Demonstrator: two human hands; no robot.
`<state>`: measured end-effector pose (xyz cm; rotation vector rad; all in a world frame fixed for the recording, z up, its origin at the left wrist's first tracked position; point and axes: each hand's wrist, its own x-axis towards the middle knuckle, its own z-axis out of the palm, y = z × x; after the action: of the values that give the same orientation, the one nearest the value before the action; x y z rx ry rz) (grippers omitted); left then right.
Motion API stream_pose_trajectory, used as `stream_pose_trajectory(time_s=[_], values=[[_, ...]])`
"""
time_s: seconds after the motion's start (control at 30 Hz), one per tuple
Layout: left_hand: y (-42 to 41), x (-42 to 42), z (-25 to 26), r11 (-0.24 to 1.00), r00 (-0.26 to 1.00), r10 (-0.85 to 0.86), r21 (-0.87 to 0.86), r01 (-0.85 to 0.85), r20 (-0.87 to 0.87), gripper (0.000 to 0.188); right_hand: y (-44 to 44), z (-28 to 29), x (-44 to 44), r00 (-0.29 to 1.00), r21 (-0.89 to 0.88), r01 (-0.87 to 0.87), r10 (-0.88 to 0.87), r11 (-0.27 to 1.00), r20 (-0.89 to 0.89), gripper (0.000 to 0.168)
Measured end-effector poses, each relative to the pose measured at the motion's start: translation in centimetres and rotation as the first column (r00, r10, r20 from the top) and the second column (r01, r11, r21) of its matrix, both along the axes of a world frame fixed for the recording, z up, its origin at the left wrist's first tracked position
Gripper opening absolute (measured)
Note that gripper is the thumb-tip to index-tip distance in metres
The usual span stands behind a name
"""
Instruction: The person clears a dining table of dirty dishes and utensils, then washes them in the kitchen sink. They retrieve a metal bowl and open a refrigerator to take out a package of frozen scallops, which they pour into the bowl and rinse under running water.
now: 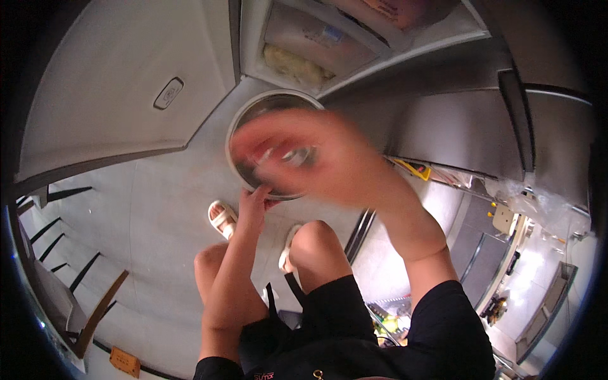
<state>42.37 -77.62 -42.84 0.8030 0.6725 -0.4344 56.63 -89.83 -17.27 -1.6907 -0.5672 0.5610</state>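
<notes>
A round metal bowl [237, 107] with a pale rim is held above the floor, in front of an open refrigerator. My left hand [256, 202] grips its near edge from below, fingers under the rim. My right hand [304, 152] is blurred and lies over the bowl, covering much of its inside. Something shiny, perhaps clear plastic [297, 154], shows between its fingers; whether they grip it is not clear. The bowl's contents are mostly hidden.
An open refrigerator door [118, 85] stands to the left. Ahead is a freezer drawer [304, 47] with bagged food. Closed refrigerator panels [441, 128] line the right. My knees and a sandal [222, 218] are below. Dark chair legs [85, 273] stand at the left, a doorway at the right.
</notes>
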Motion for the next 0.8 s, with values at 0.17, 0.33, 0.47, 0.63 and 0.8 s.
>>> stream_pose_trajectory(time_s=[0.17, 0.33, 0.47, 0.63, 0.8], values=[[-0.1, 3.0, 0.0, 0.962, 0.971, 0.232, -0.134, -0.238, -0.062, 0.019, -10.7, -10.7, 6.2, 0.788, 0.096, 0.552, -0.48, 0.829, -0.385, 0.031], [-0.1, 4.9, -3.4, 0.849, 0.918, 0.361, -0.349, -0.395, -0.161, 0.02, -13.2, -20.3, 12.9, 0.704, 0.35, 0.696, -0.501, 0.627, -0.503, 0.029], [-1.6, 5.6, -3.1, 0.84, 0.908, 0.383, -0.345, -0.418, -0.169, 0.018, -12.2, -21.5, 17.1, 0.651, 0.527, 0.756, -0.521, 0.387, -0.551, 0.028], [-1.6, 5.2, -2.7, 0.878, 0.941, 0.332, -0.342, -0.335, -0.071, 0.017, -10.4, -22.2, 17.8, 0.571, 0.495, 0.807, -0.639, 0.321, -0.516, 0.038], [-2.6, 4.9, -3.2, 0.87, 0.934, 0.351, -0.343, -0.354, -0.074, 0.017, -11.4, -21.8, 15.7, 0.648, 0.357, 0.755, -0.544, 0.549, -0.533, 0.035]])
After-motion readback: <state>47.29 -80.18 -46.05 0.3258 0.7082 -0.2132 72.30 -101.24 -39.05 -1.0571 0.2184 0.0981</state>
